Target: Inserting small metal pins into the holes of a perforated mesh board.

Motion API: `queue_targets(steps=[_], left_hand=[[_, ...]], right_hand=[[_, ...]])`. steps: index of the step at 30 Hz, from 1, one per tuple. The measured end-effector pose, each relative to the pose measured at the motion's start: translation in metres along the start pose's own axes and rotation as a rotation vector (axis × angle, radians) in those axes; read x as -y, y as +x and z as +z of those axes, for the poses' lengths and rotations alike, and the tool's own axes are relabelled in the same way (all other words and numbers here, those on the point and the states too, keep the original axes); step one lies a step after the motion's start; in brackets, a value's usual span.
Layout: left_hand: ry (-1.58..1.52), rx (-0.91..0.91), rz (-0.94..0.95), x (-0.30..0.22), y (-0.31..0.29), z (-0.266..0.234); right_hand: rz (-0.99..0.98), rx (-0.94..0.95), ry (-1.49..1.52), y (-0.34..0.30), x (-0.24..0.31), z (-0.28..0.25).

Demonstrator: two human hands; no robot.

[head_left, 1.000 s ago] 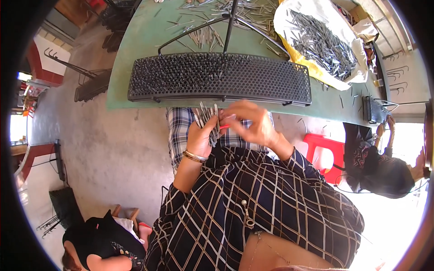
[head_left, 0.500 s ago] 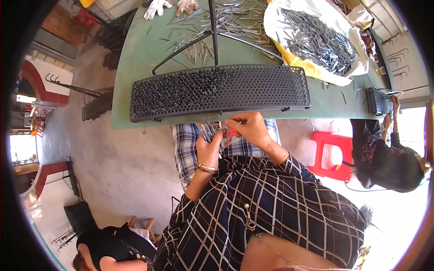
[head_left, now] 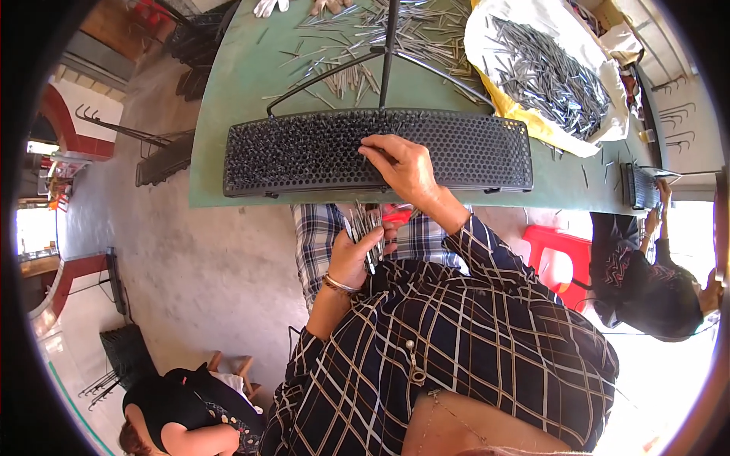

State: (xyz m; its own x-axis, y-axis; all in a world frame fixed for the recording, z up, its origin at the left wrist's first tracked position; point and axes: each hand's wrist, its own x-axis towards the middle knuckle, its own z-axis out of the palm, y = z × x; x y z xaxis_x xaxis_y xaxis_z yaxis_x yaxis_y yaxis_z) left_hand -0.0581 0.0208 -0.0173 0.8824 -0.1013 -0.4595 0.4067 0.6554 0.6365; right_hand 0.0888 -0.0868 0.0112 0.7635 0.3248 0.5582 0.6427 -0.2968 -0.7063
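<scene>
A long black perforated metal rack (head_left: 471,148) lies along the near edge of the table. Thin dark pieces crowd the holes of its left half, while open holes show across the right half. My right hand (head_left: 411,171) is over the rack's middle, thumb and forefinger pinched together at the holes; whatever is between them is too small to make out. Below the table edge, my left hand (head_left: 350,262) is closed around a bundle of thin metal rods (head_left: 367,226). Something red (head_left: 397,216) shows beside that bundle, partly hidden.
Loose rods (head_left: 433,45) are strewn over the green table (head_left: 217,144). Behind the rack's right end lies a white and yellow sack (head_left: 487,45) heaped with rods. A black frame (head_left: 389,34) rises behind the rack. One co-worker (head_left: 646,266) works at right beyond a red stool (head_left: 566,254); another person (head_left: 179,414) is at lower left.
My right hand has gone from beside the rod bundle up and forward onto the middle of the rack. The left hand keeps its hold on the rods in about the same place.
</scene>
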Motion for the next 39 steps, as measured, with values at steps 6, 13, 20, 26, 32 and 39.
queue_targets(steps=[6, 13, 20, 26, 32, 39], left_hand=[[-0.023, 0.008, -0.009, -0.005, 0.002, -0.002], [-0.052, -0.024, 0.038, -0.011, 0.007, -0.001], [-0.052, -0.013, 0.062, -0.016, 0.006, 0.002], [-0.021, -0.021, 0.064, -0.019, 0.003, 0.006], [-0.041, 0.013, 0.062, -0.016, 0.006, -0.002], [-0.052, -0.002, 0.060, -0.012, 0.008, -0.009]], right_hand=[[-0.071, 0.015, -0.059, -0.002, -0.008, 0.001], [-0.250, 0.114, -0.214, 0.004, -0.008, -0.004], [-0.286, 0.187, -0.245, 0.004, -0.009, -0.005], [-0.270, 0.243, -0.259, 0.006, -0.004, -0.004], [-0.204, 0.296, -0.250, 0.013, 0.003, -0.007], [-0.249, 0.192, -0.238, 0.012, 0.004, -0.007]])
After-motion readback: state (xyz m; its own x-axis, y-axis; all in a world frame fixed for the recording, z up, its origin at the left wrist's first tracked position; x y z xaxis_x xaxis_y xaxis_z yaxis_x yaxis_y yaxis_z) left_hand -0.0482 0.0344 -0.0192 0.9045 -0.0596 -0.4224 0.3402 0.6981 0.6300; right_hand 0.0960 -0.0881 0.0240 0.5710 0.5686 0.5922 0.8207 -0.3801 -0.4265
